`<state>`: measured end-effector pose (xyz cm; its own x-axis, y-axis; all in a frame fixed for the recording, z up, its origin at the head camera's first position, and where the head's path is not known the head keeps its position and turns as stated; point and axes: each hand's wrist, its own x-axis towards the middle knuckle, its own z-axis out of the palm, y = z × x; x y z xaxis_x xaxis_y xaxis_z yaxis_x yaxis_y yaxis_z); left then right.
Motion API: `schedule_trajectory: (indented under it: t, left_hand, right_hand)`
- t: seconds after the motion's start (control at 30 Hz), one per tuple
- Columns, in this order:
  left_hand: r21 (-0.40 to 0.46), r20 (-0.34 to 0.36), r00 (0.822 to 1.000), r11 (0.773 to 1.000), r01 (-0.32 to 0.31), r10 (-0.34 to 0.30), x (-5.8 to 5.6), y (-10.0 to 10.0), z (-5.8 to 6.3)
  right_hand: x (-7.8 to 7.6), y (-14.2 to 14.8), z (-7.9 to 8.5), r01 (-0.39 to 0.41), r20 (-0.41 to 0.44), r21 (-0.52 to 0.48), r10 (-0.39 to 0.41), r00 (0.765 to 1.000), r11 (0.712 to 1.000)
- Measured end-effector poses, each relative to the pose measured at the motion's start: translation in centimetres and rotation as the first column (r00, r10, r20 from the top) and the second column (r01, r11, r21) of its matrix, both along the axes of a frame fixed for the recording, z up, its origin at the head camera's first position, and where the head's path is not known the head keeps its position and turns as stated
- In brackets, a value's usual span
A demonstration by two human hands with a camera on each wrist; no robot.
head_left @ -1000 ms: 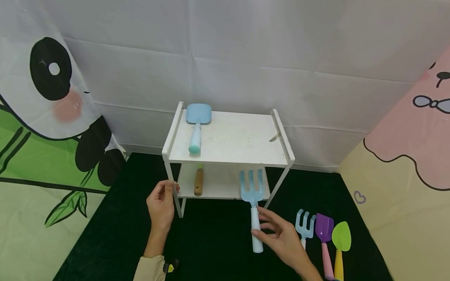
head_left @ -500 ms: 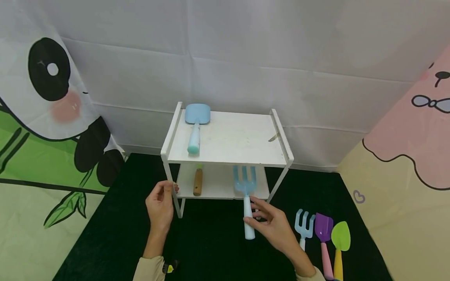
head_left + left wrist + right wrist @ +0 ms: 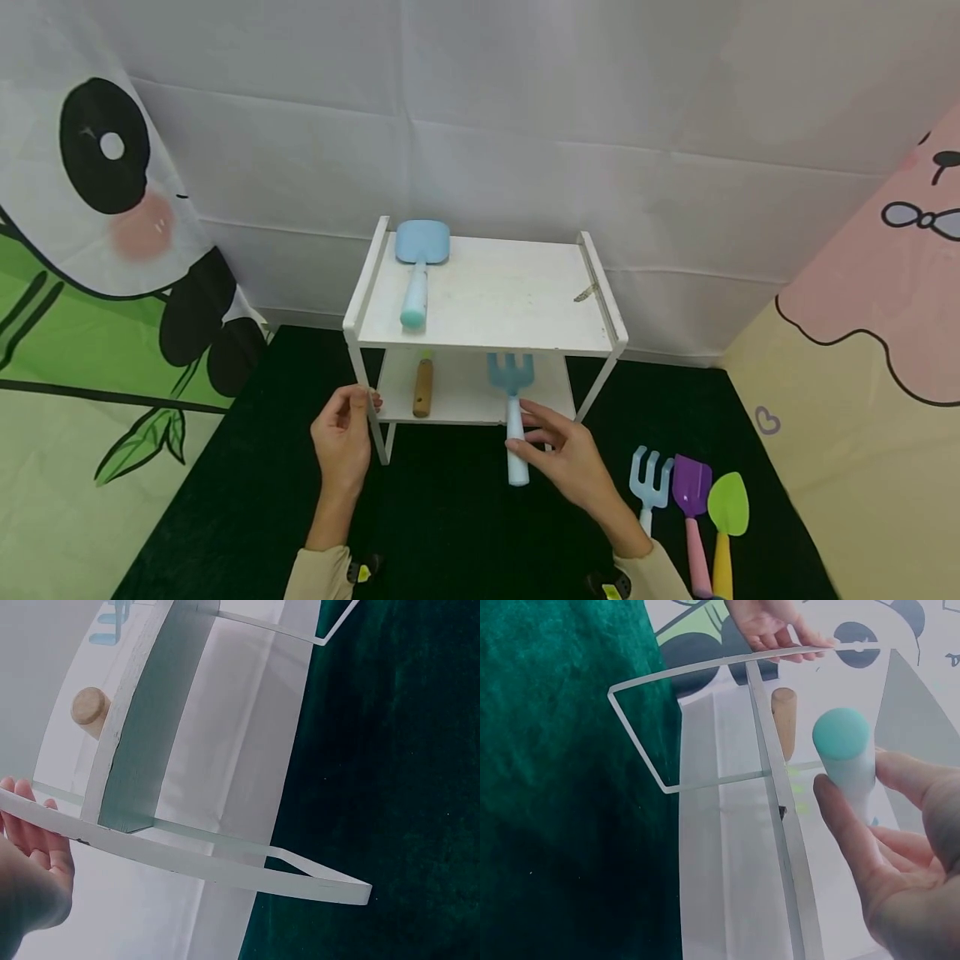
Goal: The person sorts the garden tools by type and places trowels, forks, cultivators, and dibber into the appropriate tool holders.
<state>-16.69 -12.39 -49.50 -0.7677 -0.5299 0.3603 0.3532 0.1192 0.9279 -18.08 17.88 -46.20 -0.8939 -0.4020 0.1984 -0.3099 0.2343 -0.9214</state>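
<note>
Sheeting (image 3: 495, 117), pale grey-white, hung behind everything, with cartoon panels (image 3: 862, 300) printed in colour at either side. Before it spread a dark green cloth (image 3: 442, 517), and on that stood a white shelf (image 3: 510, 292) with two tiers. The left hand (image 3: 345, 437) of the person held the shelf's left front leg, its fingers curled round the rail. The right hand (image 3: 570, 458) was in front of the shelf's right half, its fingers pinching the pale handle of a blue fork (image 3: 513, 421). The fork's tines reached in over the lower tier, while its turquoise-ended handle stuck out past the front edge; whether the tines touched the board could not be told. A blue spade (image 3: 418, 279) lay at the left of the upper tier. Off to the right, side by side on the cloth, were a purple scoop (image 3: 692, 483), a green trowel (image 3: 728, 504) and a second fork (image 3: 652, 493). Smallest was a wooden handle (image 3: 423, 388), left on the lower tier.
</note>
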Motion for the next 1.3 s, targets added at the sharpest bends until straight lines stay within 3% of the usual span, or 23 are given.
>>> schedule_trajectory:
  t: [0.6,0.83,1.3]
  left_hand:
    - [0.006,-0.013,1.000,1.000,-0.001,0.001,0.2,0.0,0.3]
    - [0.005,-0.012,1.000,1.000,0.001,-0.001,0.1,0.1,0.2]
    - [0.006,-0.001,1.000,1.000,0.000,0.000,0.1,0.2,0.2]
  right_hand:
    - [-2.6,-2.7,0.3,-0.044,0.069,-0.020,0.045,0.997,0.999]
    - [-3.5,-3.4,0.3,-0.020,0.116,-0.012,0.021,0.993,1.000]
    - [-5.0,-4.4,0.8,0.024,0.134,0.065,-0.033,0.990,0.998]
